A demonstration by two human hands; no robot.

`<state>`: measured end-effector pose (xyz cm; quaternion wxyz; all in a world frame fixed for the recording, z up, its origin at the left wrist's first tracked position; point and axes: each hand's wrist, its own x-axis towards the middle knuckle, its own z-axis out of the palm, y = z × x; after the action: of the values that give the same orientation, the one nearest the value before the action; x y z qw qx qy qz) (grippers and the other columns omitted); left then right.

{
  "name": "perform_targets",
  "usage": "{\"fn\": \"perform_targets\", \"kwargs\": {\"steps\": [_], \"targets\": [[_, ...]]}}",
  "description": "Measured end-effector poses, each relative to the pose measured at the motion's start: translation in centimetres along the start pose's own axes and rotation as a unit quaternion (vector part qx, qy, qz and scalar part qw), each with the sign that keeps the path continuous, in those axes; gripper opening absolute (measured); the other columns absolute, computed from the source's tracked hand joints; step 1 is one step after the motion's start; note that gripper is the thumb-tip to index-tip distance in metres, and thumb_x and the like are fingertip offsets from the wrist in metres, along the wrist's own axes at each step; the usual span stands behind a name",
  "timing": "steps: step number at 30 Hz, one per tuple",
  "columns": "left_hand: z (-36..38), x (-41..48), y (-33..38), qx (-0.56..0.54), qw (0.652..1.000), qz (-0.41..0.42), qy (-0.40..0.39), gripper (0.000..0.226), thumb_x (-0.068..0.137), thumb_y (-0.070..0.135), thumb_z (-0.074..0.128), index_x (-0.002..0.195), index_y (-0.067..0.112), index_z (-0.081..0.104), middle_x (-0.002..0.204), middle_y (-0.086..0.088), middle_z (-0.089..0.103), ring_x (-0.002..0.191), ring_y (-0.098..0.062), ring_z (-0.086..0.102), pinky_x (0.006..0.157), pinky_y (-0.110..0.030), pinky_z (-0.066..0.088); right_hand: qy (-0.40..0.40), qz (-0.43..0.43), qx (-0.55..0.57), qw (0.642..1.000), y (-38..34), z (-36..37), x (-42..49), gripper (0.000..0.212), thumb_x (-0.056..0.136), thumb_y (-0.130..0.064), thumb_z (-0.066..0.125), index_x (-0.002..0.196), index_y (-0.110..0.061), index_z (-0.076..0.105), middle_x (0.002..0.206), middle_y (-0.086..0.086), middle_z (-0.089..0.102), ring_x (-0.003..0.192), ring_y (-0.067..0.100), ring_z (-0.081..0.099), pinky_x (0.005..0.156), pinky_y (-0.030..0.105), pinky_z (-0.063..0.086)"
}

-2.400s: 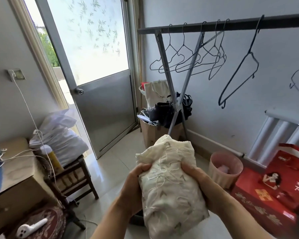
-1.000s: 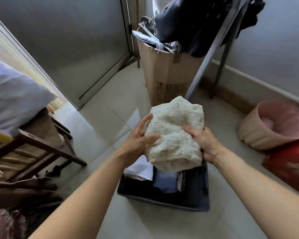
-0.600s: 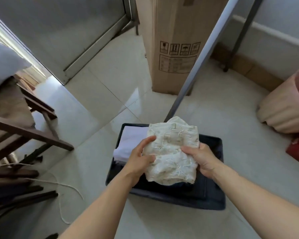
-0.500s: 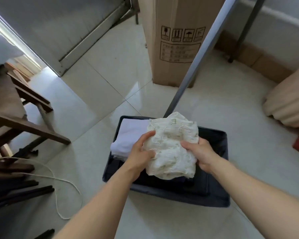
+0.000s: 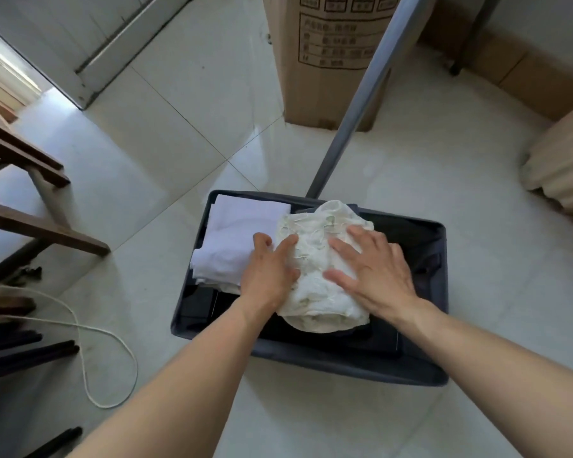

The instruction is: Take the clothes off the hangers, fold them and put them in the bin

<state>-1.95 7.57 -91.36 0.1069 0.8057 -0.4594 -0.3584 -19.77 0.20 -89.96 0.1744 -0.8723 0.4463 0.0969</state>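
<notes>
Cream embroidered garment (image 5: 321, 223), folded, sits mid-way in the bin (image 5: 344, 368), against white cloth (image 5: 242, 233). My left hand (image 5: 268, 269) grips its side; my right hand (image 5: 374, 269) presses flat, fingers spread. Release may spring the folds open.

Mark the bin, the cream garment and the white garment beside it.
bin (image 5: 361, 368), head view, front wall.
cream garment (image 5: 325, 305), head view, bare cloth near its front edge.
white garment (image 5: 239, 233), head view, middle of its top fold.

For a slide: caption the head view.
Left hand grips, right hand presses a folded cream garment into the dark bin beside a white garment.
</notes>
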Motion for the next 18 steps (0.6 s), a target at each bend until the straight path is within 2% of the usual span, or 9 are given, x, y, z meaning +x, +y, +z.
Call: {"fn": "perform_targets", "kwargs": {"steps": [2, 4, 6, 10, 13, 15, 18], "targets": [[0.2, 0.9, 0.3, 0.067, 0.998, -0.009, -0.006, 0.056, 0.095, 0.030, 0.053, 0.147, 0.036, 0.032, 0.133, -0.006, 0.024, 0.120, -0.026, 0.040, 0.091, -0.035, 0.044, -0.075, 0.028, -0.003, 0.997, 0.5, 0.5, 0.4, 0.082, 0.084, -0.076, 0.037, 0.153, -0.039, 0.011, 0.162, -0.006, 0.003, 0.144, 0.019, 0.007, 0.111, 0.043, 0.019], [0.8, 1.5, 0.8, 0.126, 0.992, -0.015, -0.022, 0.055, 0.098, 0.035, 0.048, 0.148, 0.038, 0.027, 0.135, -0.007, 0.024, 0.124, -0.024, 0.033, 0.084, -0.034, 0.039, -0.096, 0.050, -0.003, 0.994, 0.6, 1.0, 1.0, 0.089, 0.082, -0.076, 0.042, 0.153, -0.039, 0.005, 0.163, -0.008, -0.003, 0.145, 0.020, 0.004, 0.111, 0.047, 0.020], [1.6, 1.9, 1.3, 0.154, 0.987, -0.025, -0.041, 0.054, 0.099, 0.036, 0.046, 0.149, 0.038, 0.024, 0.137, -0.008, 0.023, 0.127, -0.024, 0.031, 0.087, -0.036, 0.041, -0.103, 0.062, -0.001, 0.993, 0.7, 1.2, 1.3, 0.089, 0.083, -0.073, 0.046, 0.153, -0.038, 0.003, 0.163, -0.008, -0.004, 0.146, 0.022, 0.003, 0.110, 0.048, 0.022], [1.2, 1.2, 1.9, 0.144, 0.986, -0.040, -0.075, 0.056, 0.100, 0.029, 0.043, 0.151, 0.035, 0.021, 0.142, -0.010, 0.021, 0.130, -0.028, 0.028, 0.097, -0.041, 0.040, -0.121, 0.075, 0.011, 0.990, 0.1, 0.6, 0.6, 0.085, 0.087, -0.066, 0.047, 0.154, -0.036, 0.002, 0.162, -0.007, -0.005, 0.147, 0.024, 0.002, 0.110, 0.050, 0.023], [-0.4, 0.4, 3.1, 0.120, 0.984, -0.040, -0.127, 0.058, 0.100, 0.021, 0.038, 0.153, 0.030, 0.015, 0.147, -0.014, 0.019, 0.134, -0.032, 0.023, 0.110, -0.042, 0.028, -0.114, 0.069, 0.035, 0.991, -0.2, -1.1, -0.5, 0.072, 0.094, -0.058, 0.040, 0.154, -0.033, 0.008, 0.163, -0.004, 0.000, 0.146, 0.024, 0.007, 0.110, 0.050, 0.025], [-1.5, 0.2, 3.9, 0.123, 0.979, -0.068, -0.151, 0.055, 0.100, 0.019, 0.036, 0.152, 0.027, 0.017, 0.146, -0.016, 0.024, 0.132, -0.036, 0.027, 0.109, -0.039, 0.026, -0.125, 0.071, 0.049, 0.988, -0.6, -2.4, -1.5, 0.064, 0.098, -0.051, 0.037, 0.153, -0.031, 0.012, 0.162, -0.004, 0.005, 0.144, 0.024, 0.011, 0.108, 0.049, 0.027], [-3.0, -1.1, 5.0, 0.096, 0.981, -0.074, -0.151, 0.051, 0.100, 0.017, 0.033, 0.150, 0.025, 0.027, 0.145, -0.017, 0.033, 0.131, -0.036, 0.034, 0.108, -0.039, 0.031, -0.083, 0.083, 0.091, 0.989, -1.2, -3.7, -3.0, 0.059, 0.100, -0.044, 0.037, 0.153, -0.029, 0.017, 0.161, -0.003, 0.011, 0.142, 0.023, 0.016, 0.107, 0.047, 0.029]]}}
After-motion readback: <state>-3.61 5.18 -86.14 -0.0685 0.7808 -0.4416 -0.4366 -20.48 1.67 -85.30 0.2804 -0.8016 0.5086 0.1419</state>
